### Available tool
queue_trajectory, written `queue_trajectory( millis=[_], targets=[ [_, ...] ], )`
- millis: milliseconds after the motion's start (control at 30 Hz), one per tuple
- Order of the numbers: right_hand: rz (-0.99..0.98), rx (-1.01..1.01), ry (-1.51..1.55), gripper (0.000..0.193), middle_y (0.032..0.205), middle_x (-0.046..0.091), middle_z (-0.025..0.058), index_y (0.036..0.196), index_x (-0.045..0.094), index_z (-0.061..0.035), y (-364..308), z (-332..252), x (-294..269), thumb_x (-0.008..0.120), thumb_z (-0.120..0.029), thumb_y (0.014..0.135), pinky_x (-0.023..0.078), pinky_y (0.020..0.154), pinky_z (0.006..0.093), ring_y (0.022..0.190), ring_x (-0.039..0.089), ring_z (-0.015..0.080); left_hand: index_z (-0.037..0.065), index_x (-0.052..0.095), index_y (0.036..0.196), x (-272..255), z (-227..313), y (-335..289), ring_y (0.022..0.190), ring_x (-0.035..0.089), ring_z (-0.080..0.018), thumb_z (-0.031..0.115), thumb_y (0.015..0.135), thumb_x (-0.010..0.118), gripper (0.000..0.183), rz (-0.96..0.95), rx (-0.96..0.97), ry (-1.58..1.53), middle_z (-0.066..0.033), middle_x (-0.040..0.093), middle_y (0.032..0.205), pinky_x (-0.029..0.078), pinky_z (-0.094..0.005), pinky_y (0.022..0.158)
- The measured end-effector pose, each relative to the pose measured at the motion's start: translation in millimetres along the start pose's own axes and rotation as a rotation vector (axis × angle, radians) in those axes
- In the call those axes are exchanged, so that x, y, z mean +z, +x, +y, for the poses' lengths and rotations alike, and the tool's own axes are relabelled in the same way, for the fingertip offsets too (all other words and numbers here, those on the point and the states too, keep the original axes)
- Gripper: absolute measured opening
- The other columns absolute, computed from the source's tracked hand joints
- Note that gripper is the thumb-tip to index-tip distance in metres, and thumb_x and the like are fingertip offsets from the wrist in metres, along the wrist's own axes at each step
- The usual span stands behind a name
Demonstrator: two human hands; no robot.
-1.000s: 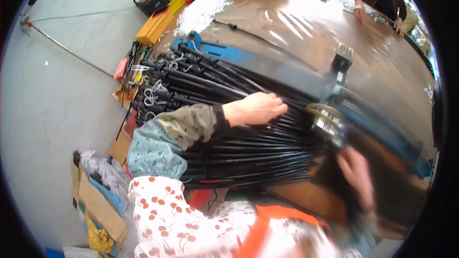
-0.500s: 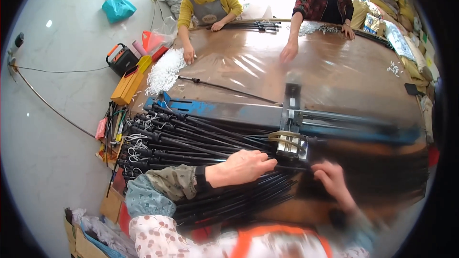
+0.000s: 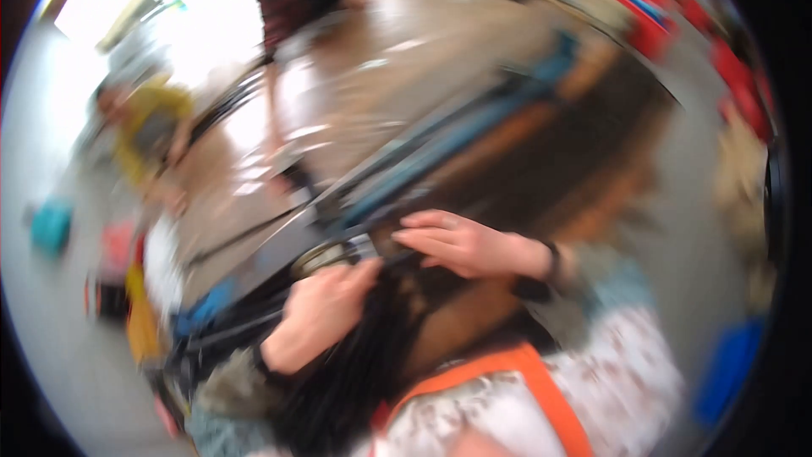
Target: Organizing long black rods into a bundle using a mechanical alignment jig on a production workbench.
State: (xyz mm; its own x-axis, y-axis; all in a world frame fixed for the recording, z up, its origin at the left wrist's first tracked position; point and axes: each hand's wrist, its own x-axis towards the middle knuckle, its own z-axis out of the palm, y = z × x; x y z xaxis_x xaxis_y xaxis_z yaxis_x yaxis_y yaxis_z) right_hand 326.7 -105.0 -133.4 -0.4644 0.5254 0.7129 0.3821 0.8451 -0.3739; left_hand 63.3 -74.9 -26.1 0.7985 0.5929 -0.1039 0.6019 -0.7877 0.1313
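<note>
The whole picture is smeared by motion. My left hand is closed over the black rods, its fingertips close to a metal clamp fixture. What it grips, if anything, is hidden. On the other side of the fixture my right hand has its fingers stretched out toward the left, with nothing visible in them. A curved brass-coloured piece shows beside the fixture, just above my left hand. From the fixture a long blue rail runs up to the right.
A person in yellow is at the far left of the brown table; another in dark clothes reaches across from the far side. White pieces are heaped at the left edge. Red things stand beyond the right end.
The view has swung to the right and tilted. My right hand has gone from curled to stretched fingers beside the fixture. My left hand stays closed near it.
</note>
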Motion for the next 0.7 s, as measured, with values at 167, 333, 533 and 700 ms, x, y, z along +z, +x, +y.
queue_trajectory(
  millis=[167, 333, 533, 700],
  targets=[
    [0.355, 0.537, -0.544, 0.049, 0.084, 0.069, 0.0134, 0.132, 0.06, -0.012, -79, 84, -83, 0.074, -0.027, 0.087, 0.056, 0.067, 0.0382, 0.074, 0.067, 0.0333, 0.009, 0.064, 0.111, -55, -22, 59, 0.077, 0.063, -0.0334, 0.004, 0.086, 0.065, 0.025, 0.358, 0.126, 0.203, -0.0117, 0.06, 0.082, 0.05, -0.0456, 0.064],
    [0.266, 0.265, -0.429, 0.05, 0.072, 0.065, 0.0083, 0.13, 0.065, -0.0159, -67, 67, -119, 0.079, -0.029, 0.084, 0.055, 0.061, 0.0347, 0.064, 0.066, 0.0266, 0.006, 0.059, 0.122, -28, -12, 113, 0.08, 0.063, -0.0347, 0.005, 0.09, 0.063, 0.032, 0.243, 0.326, 0.032, -0.0142, 0.06, 0.084, 0.049, -0.0465, 0.067],
    [0.08, 0.265, -0.651, 0.041, 0.088, 0.071, 0.0103, 0.117, 0.07, -0.0109, -85, 88, -147, 0.08, -0.026, 0.081, 0.055, 0.067, 0.0364, 0.074, 0.068, 0.0267, 0.006, 0.057, 0.124, -1, -17, 139, 0.083, 0.063, -0.0343, 0.007, 0.091, 0.061, 0.034, 0.213, 0.294, 0.067, -0.0137, 0.06, 0.085, 0.052, -0.0443, 0.07],
    [0.475, 0.708, -0.762, 0.024, 0.076, 0.067, 0.0161, 0.108, 0.07, -0.0125, -114, 120, -149, 0.073, -0.025, 0.088, 0.053, 0.058, 0.0399, 0.066, 0.068, 0.0317, 0.01, 0.059, 0.125, -12, -19, 143, 0.079, 0.063, -0.0328, 0.007, 0.089, 0.061, 0.036, 0.256, 0.194, 0.075, -0.0114, 0.058, 0.081, 0.053, -0.044, 0.069]
  ],
)
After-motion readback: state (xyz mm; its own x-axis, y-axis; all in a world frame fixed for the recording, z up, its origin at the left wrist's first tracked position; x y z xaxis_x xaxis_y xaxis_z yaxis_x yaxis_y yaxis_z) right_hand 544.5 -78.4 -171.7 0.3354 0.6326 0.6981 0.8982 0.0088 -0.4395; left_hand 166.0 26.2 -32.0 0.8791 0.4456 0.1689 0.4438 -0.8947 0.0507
